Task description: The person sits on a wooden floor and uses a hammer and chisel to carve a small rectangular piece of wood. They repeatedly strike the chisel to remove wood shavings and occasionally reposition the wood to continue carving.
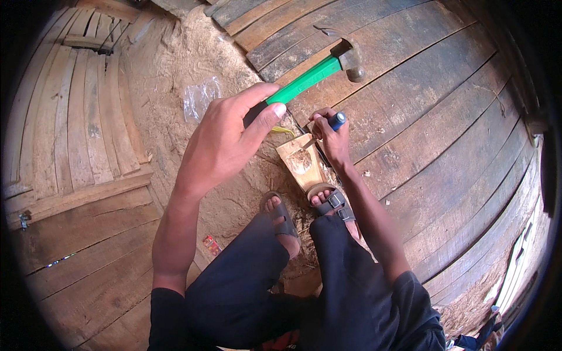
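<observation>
My left hand [219,131] is closed round the black grip of a hammer [309,79] with a green handle. The hammer's metal head is raised to the upper right, apart from the chisel. Below it, my right hand [333,140] grips a chisel [337,120] by its blue handle, whose end shows above the fist. The chisel's blade points down at a pale wooden block [311,175]; whether its edge touches the wood I cannot tell. A rough hollow with chips is cut into the block's upper face. My sandalled foot [333,202] presses against the block's near end.
Dark wooden planks [421,117] cover the right side. Sandy ground [164,88] runs down the middle, with a clear plastic bag [201,96] and a red wrapper [212,244] on it. More planks [76,117] lie at the left. Wood chips are scattered round the block.
</observation>
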The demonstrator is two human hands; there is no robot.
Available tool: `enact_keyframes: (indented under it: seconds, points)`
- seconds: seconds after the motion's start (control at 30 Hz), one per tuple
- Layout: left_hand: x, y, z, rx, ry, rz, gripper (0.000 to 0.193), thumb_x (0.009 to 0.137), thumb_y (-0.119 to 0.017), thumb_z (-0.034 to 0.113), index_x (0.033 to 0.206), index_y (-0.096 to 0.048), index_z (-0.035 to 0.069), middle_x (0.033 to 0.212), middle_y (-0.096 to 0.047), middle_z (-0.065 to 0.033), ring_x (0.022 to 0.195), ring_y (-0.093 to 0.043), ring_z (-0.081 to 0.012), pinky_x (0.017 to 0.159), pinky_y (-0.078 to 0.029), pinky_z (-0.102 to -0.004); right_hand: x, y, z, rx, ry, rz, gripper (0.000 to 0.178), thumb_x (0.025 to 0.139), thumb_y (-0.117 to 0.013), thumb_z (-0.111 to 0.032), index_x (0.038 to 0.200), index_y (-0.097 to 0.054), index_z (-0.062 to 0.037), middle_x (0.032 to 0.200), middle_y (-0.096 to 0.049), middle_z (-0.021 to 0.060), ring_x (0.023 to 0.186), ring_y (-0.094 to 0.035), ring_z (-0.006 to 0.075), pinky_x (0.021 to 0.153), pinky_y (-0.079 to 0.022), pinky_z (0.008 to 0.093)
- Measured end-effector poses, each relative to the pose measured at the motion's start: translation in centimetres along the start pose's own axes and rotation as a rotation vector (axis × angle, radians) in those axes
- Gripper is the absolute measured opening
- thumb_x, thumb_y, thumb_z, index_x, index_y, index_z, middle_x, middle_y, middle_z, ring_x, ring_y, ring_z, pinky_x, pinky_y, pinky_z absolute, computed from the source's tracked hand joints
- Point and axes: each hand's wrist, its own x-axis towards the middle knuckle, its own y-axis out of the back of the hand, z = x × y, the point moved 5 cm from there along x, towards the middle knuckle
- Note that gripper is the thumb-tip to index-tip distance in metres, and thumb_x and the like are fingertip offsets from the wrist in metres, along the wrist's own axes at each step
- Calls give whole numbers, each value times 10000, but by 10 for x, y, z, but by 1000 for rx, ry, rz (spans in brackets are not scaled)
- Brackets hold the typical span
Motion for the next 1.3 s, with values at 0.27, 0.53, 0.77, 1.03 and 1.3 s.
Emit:
enact_keyframes:
  seconds: [0.27, 0.53, 0.77, 1.03, 1.3]
  points:
    - [6, -4, -2, 18, -94, 48, 414, 966, -599, 273, 1196, -602, -71, 707, -629, -172, 565, -562, -133, 551, -447, -331, -8, 8, 4, -115, -2, 76, 253, 923, -621, -207, 792, -657, 7, 570, -524, 1, 543, -478, 83, 497, -370, 271]
    - [4, -4, -3, -26, -120, 54, 410, 955, -608, 256, 1171, -603, -92, 816, -665, -232, 722, -672, -226, 674, -504, -357, -21, 5, -8, -195, 40, 91, 287, 944, -605, -224, 782, -648, 8, 589, -542, 14, 560, -472, 88, 520, -388, 278]
    - [-10, -7, 8, 75, -238, 68, 313, 959, -616, 184, 1168, -601, -49, 852, -646, -109, 736, -533, -91, 678, -467, -269, -29, 5, -2, -238, 29, 121, 296, 951, -619, -248, 804, -649, 7, 591, -546, 23, 553, -477, 82, 507, -397, 288]
    - [-20, -28, 14, 251, -214, -17, 297, 923, -620, 127, 1171, -630, -36, 995, -675, -239, 820, -685, -338, 719, -525, -391, -25, 6, 8, -308, 145, 132, 232, 927, -648, -213, 840, -652, 2, 572, -503, 68, 543, -440, 98, 511, -400, 307]
    - [-31, -25, 16, 263, -233, 39, 304, 915, -615, 111, 1188, -630, -21, 1009, -669, -244, 853, -668, -386, 735, -526, -413, -33, -8, -9, -311, 168, 246, 215, 914, -678, -214, 877, -686, -2, 581, -528, 59, 541, -442, 100, 520, -422, 318]
